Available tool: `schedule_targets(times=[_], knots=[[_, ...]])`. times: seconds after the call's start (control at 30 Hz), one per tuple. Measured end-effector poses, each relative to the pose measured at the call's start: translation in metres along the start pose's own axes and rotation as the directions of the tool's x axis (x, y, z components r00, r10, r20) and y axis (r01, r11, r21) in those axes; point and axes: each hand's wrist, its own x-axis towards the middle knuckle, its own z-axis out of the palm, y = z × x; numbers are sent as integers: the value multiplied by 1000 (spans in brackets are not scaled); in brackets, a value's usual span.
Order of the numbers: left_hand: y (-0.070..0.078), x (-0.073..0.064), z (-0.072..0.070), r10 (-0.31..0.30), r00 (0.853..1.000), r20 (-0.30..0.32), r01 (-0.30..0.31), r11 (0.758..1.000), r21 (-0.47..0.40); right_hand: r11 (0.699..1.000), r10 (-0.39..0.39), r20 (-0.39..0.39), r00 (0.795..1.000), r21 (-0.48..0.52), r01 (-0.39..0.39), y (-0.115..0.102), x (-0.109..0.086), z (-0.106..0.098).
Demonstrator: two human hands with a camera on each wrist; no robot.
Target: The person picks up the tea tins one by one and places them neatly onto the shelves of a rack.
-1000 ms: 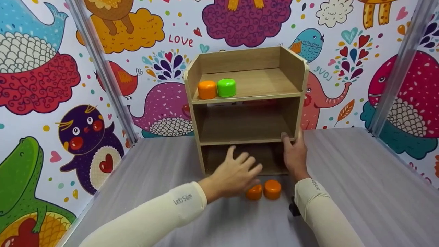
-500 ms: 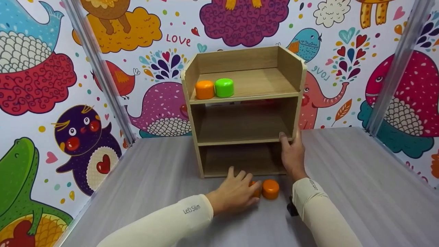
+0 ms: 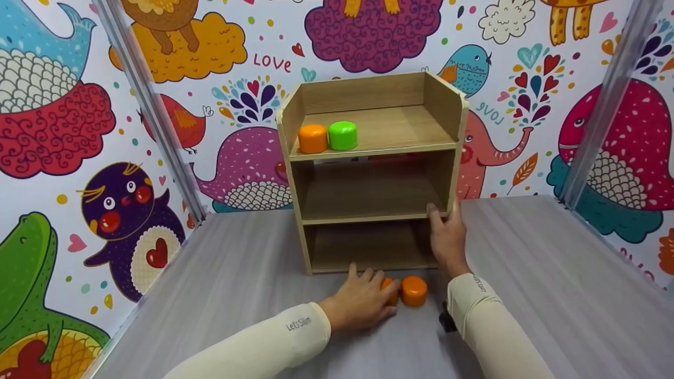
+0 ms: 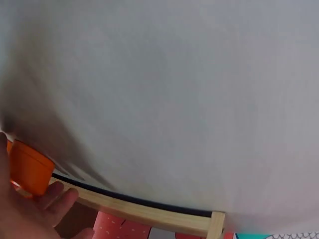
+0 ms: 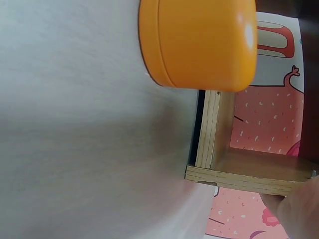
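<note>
Two glossy orange cap-like cylinders stand on the table before a small wooden shelf unit (image 3: 366,220). My left hand (image 3: 363,301) is around the left orange cylinder (image 3: 387,286), fingers over its far side and thumb at its near side. In the left wrist view that orange cylinder (image 4: 31,168) shows between thumb and fingers. Right beside it stands the right orange cylinder (image 3: 414,291), large in the right wrist view. My right hand (image 3: 449,239) grips the unit's right side panel, thumb on the inside near the middle shelf and fingers around the outside.
On the unit's top shelf, at its left front, stand another orange cylinder (image 3: 313,139) and a green cylinder (image 3: 343,136). Walls with cartoon prints and metal posts (image 3: 152,110) enclose the grey table (image 3: 231,295). A small black object (image 3: 447,321) shows under my right wrist.
My left hand has come down from in front of the bottom compartment and settled around the left orange cylinder. My right hand has kept its grip on the shelf unit.
</note>
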Motion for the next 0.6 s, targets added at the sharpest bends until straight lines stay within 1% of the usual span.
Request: schedule_targets(times=[0.13, 0.27, 0.43, 0.6], knots=[[1, 3, 4, -14, 1000, 16, 14, 1000, -12, 1000, 13, 2, 1000, -7, -13, 1, 0, 0], [2, 4, 7, -29, 999, 25, 30, 998, -47, 1000, 24, 5, 1000, -12, -24, -2, -1, 0], [3, 4, 9, -40, 999, 8, 41, 996, -83, 1000, 30, 13, 999, -9, -30, -3, -2, -1], [3, 2, 11, -32, 999, -22, 30, 997, -66, 999, 34, 21, 999, -9, -34, -2, -2, 0]])
